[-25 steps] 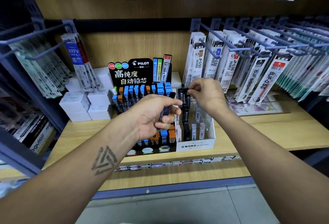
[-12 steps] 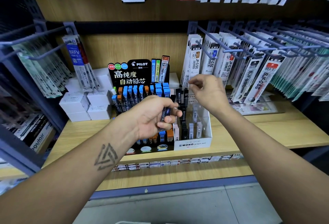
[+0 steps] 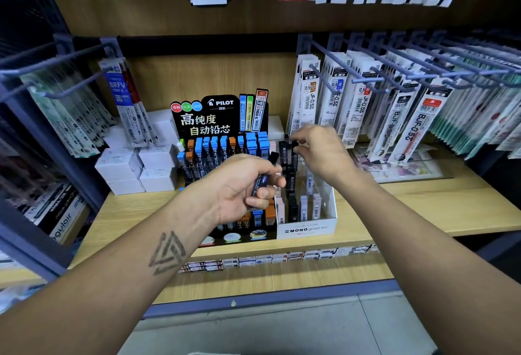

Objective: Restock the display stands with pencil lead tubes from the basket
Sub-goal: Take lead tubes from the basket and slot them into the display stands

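Note:
My left hand (image 3: 239, 185) is shut on a small bundle of dark pencil lead tubes (image 3: 264, 181), held in front of the black Pilot display stand (image 3: 207, 120) with its blue and orange capped tubes. To its right stands the white MONO stand (image 3: 307, 232), holding black, white and pink tubes. My right hand (image 3: 322, 151) hovers over the MONO stand's back row, fingers loosely curled and apart, just right of the black tubes (image 3: 284, 153) standing there. It holds nothing. No basket is in view.
Both stands sit on a wooden shelf (image 3: 423, 208). White boxes (image 3: 135, 165) are stacked left of the Pilot stand. Refill packs hang on blue pegs at right (image 3: 363, 101) and left (image 3: 124, 101). More packs hang from above.
My right hand let go of a black tube it was pressing into the MONO stand's back row and lifted slightly up and right. My left hand kept its bundle nearly still.

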Demonstrator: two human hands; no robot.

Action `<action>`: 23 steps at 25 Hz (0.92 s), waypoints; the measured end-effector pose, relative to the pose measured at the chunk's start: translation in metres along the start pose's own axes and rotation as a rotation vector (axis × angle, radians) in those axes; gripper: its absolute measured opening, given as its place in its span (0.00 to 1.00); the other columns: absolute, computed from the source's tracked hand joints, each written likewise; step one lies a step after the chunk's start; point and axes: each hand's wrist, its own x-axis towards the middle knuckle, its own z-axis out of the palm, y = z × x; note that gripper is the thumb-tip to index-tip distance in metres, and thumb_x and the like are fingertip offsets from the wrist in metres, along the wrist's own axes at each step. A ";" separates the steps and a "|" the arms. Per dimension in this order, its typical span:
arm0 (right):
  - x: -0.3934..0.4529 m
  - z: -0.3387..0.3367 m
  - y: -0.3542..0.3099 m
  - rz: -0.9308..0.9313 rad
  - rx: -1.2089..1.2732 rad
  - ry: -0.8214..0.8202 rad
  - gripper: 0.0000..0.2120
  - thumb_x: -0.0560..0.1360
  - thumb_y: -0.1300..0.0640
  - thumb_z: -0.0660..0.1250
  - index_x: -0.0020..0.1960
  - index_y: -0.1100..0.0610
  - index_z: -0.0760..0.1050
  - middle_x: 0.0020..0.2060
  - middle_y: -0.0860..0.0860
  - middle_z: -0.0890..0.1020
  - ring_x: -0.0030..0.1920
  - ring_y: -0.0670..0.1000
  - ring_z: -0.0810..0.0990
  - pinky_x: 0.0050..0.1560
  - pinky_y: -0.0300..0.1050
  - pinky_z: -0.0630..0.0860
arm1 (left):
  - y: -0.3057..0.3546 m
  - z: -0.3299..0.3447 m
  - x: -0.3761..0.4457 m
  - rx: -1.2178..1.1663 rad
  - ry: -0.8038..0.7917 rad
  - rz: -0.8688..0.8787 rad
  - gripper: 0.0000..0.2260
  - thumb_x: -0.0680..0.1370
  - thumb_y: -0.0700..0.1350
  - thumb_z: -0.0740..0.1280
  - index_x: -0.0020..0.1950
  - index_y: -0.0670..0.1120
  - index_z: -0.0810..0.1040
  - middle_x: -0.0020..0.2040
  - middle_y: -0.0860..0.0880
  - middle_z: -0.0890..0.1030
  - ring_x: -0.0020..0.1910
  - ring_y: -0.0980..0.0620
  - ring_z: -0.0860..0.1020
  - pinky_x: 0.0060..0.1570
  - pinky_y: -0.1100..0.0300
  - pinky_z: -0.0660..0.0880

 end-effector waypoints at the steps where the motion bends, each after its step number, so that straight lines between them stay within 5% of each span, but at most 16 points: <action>1: 0.000 0.002 0.000 -0.013 -0.018 0.000 0.13 0.78 0.61 0.70 0.62 0.54 0.81 0.60 0.54 0.81 0.59 0.57 0.80 0.64 0.53 0.76 | 0.000 -0.001 0.000 0.002 -0.004 -0.002 0.03 0.81 0.34 0.62 0.53 0.40 0.72 0.37 0.42 0.78 0.26 0.54 0.64 0.19 0.66 0.55; 23: 0.009 0.010 0.003 0.072 0.031 0.061 0.07 0.77 0.57 0.72 0.54 0.54 0.84 0.48 0.55 0.85 0.50 0.56 0.83 0.59 0.52 0.80 | 0.001 -0.003 -0.001 -0.005 0.006 0.005 0.04 0.81 0.34 0.62 0.55 0.39 0.72 0.37 0.42 0.78 0.26 0.54 0.64 0.19 0.66 0.56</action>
